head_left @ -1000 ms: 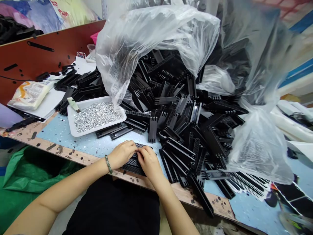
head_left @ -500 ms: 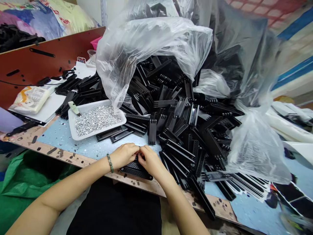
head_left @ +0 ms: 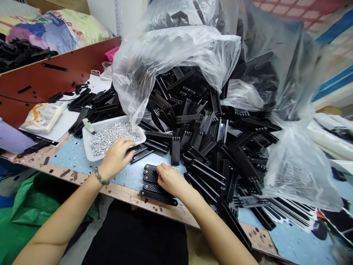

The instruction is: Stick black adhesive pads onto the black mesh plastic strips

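Note:
My left hand reaches over the near rim of a white tray filled with tiny silver pieces; its fingers curl down at the tray's right corner, and what they pinch is hidden. My right hand rests with closed fingers on a row of several black mesh-faced plastic strips laid side by side on the blue tabletop near its front edge.
A large heap of black plastic strips spills from a clear plastic bag across the middle and right. More black parts lie behind the tray. A red board stands at the left. Green plastic sheet hangs below the table edge.
My left hand left the strips and moved up-left to the tray of silver pieces. My right hand stayed on the strips, which now show fully.

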`<state>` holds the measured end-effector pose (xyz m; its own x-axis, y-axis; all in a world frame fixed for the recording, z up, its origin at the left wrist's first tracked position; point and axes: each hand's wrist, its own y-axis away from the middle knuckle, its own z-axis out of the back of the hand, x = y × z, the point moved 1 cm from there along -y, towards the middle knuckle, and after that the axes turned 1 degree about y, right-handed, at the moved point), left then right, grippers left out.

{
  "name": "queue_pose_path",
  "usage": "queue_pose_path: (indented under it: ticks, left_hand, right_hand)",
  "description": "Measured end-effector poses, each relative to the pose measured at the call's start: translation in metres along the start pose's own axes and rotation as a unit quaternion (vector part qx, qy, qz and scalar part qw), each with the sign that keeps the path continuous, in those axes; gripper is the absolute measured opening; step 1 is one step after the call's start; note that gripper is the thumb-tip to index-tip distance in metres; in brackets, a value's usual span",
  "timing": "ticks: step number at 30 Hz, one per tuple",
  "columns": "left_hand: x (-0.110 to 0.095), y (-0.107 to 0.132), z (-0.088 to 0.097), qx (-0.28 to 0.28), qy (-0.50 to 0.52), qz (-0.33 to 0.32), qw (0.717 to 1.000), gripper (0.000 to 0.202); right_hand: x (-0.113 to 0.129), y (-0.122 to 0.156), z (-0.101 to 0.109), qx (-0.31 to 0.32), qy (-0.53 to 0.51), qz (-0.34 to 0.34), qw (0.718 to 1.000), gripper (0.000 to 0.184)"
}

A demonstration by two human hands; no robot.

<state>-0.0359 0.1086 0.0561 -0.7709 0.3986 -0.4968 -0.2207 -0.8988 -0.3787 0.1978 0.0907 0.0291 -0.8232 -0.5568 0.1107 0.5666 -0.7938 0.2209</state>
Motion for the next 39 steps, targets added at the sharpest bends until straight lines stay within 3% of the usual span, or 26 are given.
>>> queue_pose_path:
  ticks: [3, 6, 12, 18, 21, 24, 27, 30, 33, 36, 39]
  left_hand:
    - [-0.024, 0.020, -0.017, 0.055, 0.052, -0.032, 0.997, 0.018]
    - [-0.035, 0.035, -0.027, 0.061, 0.072, -0.038, 0.995, 0.016]
    - [-0.032, 0.052, -0.031, 0.067, 0.107, -0.033, 0.991, 0.016]
    - [-0.024, 0.065, -0.022, 0.061, 0.116, -0.007, 0.991, 0.016]
    - [-0.021, 0.071, -0.019, 0.059, 0.115, 0.000, 0.992, 0.016]
    - [-0.023, 0.076, -0.021, 0.073, 0.116, -0.010, 0.990, 0.016]
    - [-0.028, 0.076, -0.026, 0.087, 0.113, -0.018, 0.990, 0.017]
    - [-0.032, 0.074, -0.031, 0.095, 0.108, -0.022, 0.989, 0.020]
    - [-0.037, 0.072, -0.038, 0.118, 0.095, -0.042, 0.988, 0.031]
    - [-0.046, 0.071, -0.054, 0.158, 0.046, -0.077, 0.983, 0.076]
    - [-0.056, 0.070, -0.074, 0.196, -0.013, -0.086, 0.977, 0.108]
  right_hand:
    - [-0.001, -0.003, 0.004, 0.014, -0.002, 0.006, 1.000, 0.017]
    - [-0.005, -0.006, 0.005, 0.024, -0.012, 0.003, 1.000, 0.017]
    - [-0.002, -0.010, 0.005, 0.024, -0.049, -0.017, 0.998, 0.022]
    - [-0.010, -0.017, 0.011, 0.002, -0.129, -0.017, 0.991, 0.016]
    - [-0.008, -0.045, 0.029, -0.021, -0.182, -0.006, 0.983, 0.010]
    - [0.007, -0.089, 0.055, -0.073, -0.244, 0.008, 0.967, 0.009]
    - [0.023, -0.117, 0.077, -0.141, -0.377, 0.076, 0.912, 0.027]
    - [0.022, -0.093, 0.079, -0.185, -0.318, 0.101, 0.924, 0.024]
    - [0.007, -0.032, 0.052, -0.159, -0.208, 0.091, 0.961, 0.018]
    - [-0.006, 0.025, 0.008, -0.147, -0.148, 0.021, 0.978, 0.025]
    - [-0.004, 0.053, -0.031, -0.186, -0.093, -0.005, 0.978, 0.031]
